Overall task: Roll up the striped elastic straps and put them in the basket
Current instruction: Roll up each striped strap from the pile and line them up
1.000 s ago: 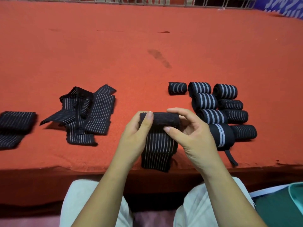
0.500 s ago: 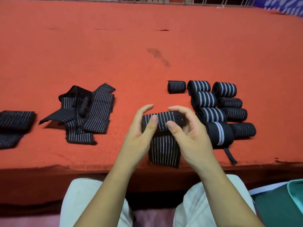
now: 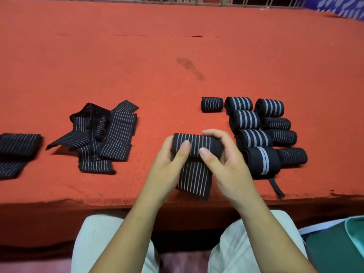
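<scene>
The person sits at the near edge of a table covered with red cloth [image 3: 177,56]. Both hands hold 1 striped strap [image 3: 197,143] low over the cloth, near the front edge and a little right of the middle. The upper part of this strap is wound into a thick roll. Its free end [image 3: 194,180] lies flat toward the person and reaches almost to the table edge. The left hand [image 3: 167,164] grips the left end of the roll, with the thumb pressing on the front and the fingers curled behind. The right hand [image 3: 228,168] grips the right end in the same way, with the index finger bent over the top. So both hands are closed around this 1 strap.

Just right of the right hand lie 9 finished rolls [image 3: 254,137]. Most touch each other in 2 rough columns, and 1 small roll [image 3: 211,104] lies a little apart at the far left. The nearest of them, the largest roll [image 3: 261,161], has 1 pale band and a loose black tail [image 3: 276,188] that points to the table edge. Left of the hands, well apart, is a loose pile of unrolled straps [image 3: 102,134], and at the left border lies another folded strap [image 3: 15,150]. Below the table I see light trousers [image 3: 94,243]. In the lower right corner is a teal object [image 3: 344,243]; I cannot tell what it is.
</scene>
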The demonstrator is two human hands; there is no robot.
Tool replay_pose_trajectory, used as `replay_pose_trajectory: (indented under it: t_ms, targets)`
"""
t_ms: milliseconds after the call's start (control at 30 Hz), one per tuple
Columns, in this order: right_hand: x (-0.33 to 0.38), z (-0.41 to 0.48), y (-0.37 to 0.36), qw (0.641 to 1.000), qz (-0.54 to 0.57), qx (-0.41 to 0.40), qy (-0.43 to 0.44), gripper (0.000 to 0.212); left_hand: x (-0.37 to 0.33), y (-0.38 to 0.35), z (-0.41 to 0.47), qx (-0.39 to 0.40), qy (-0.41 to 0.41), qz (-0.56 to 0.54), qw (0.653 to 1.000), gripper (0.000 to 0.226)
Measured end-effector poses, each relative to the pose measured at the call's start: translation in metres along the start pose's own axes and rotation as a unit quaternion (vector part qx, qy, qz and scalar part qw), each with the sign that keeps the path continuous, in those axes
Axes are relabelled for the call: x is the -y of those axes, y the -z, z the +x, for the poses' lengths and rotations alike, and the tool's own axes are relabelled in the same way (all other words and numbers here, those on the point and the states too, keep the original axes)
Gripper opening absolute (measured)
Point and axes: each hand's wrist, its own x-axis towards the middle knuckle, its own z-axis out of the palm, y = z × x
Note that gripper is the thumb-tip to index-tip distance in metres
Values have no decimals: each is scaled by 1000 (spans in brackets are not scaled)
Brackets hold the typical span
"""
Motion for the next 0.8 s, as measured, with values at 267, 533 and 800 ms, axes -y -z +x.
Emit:
replay_pose_trajectory:
  t_ms: [267,533,800]
  targets:
    - [-9,4,3,1000,-16,-16,-13,29,7,3,0,42,9,-62,997,41]
    - [-14,8,6,998,45,11,-44,33,15,1,11,7,79,-165,983,26]
    - [-6,50,31,999,-16,-41,-31,38,15,8,51,54,65,-141,986,39]
